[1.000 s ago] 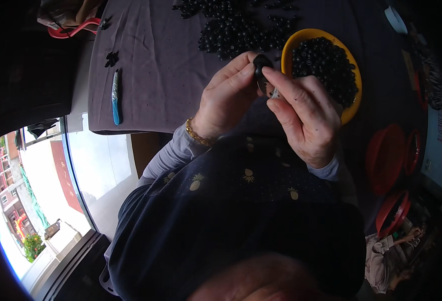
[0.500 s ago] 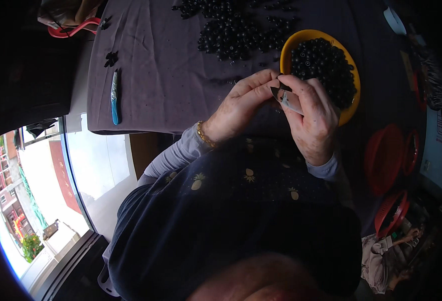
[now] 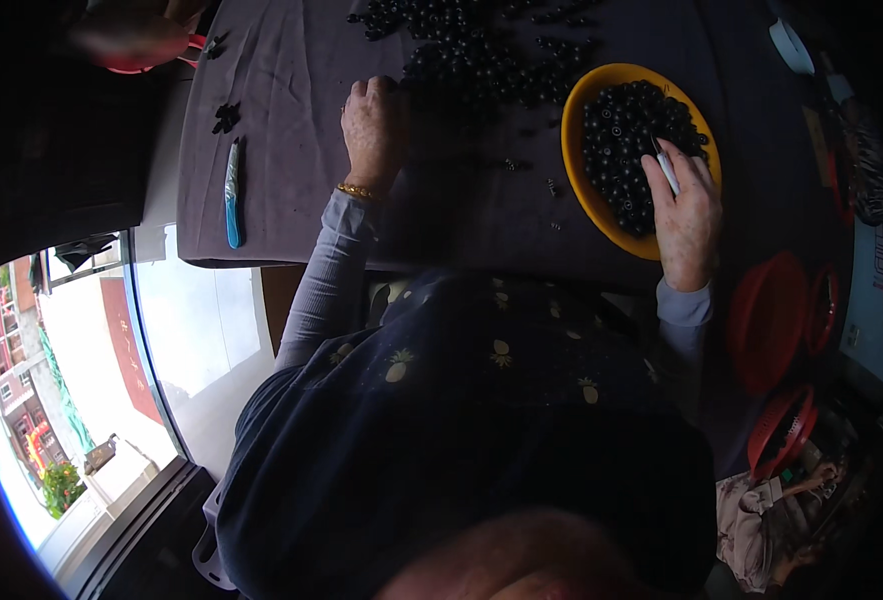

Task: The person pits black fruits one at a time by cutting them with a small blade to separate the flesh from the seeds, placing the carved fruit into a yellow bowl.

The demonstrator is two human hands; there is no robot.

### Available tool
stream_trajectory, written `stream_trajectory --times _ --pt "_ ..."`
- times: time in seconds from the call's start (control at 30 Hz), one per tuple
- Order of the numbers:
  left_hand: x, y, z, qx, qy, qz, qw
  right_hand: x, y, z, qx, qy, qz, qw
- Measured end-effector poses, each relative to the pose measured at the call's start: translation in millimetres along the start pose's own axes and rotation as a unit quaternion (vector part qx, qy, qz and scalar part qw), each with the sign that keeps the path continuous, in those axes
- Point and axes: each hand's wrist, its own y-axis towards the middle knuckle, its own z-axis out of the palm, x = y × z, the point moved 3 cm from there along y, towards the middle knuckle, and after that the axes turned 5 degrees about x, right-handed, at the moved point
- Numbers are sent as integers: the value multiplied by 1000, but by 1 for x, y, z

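Observation:
At the left end of a heap of small round black bead-like parts [image 3: 461, 60], my left hand [image 3: 373, 135] has its fingers curled, with the tips in shadow. What they hold, if anything, is hidden. My right hand [image 3: 689, 222] is over a yellow bowl [image 3: 581, 205], closed around a small knife [image 3: 667, 168] with a white handle and a dark pointed tip. Many more black parts [image 3: 616, 150] fill the bowl beneath that hand. Farther left lies a slim blue-handled tool [image 3: 231, 200], apart from both hands.
A dark cloth [image 3: 291, 150] covers the table. Small bits [image 3: 553, 188] lie left of the bowl, and a little black cluster [image 3: 226, 118] rests near the left edge. Red basins [image 3: 766, 320] stand at the right. A bright window [image 3: 91, 360] is at the left.
My hands were together beside the bowl at the knife and have parted. The left moved left and away from me to the heap; the right moved right over the bowl, still holding the knife.

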Motion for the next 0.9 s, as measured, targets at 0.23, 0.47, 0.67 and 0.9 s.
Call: stream_trajectory --times 0.23,0.47,0.67,0.9 --pt "3 -6 7 -11 -19 51 998 13 -4 8 -29 79 -90 992" --pt "-3 -11 -3 25 56 69 996 30 -6 12 -22 154 -129 979" --pt "-65 -18 -50 233 -700 -166 654 75 -10 2 -45 208 -201 956" --pt "-123 -46 -56 342 -827 -140 423 99 -6 4 -115 225 -300 920"
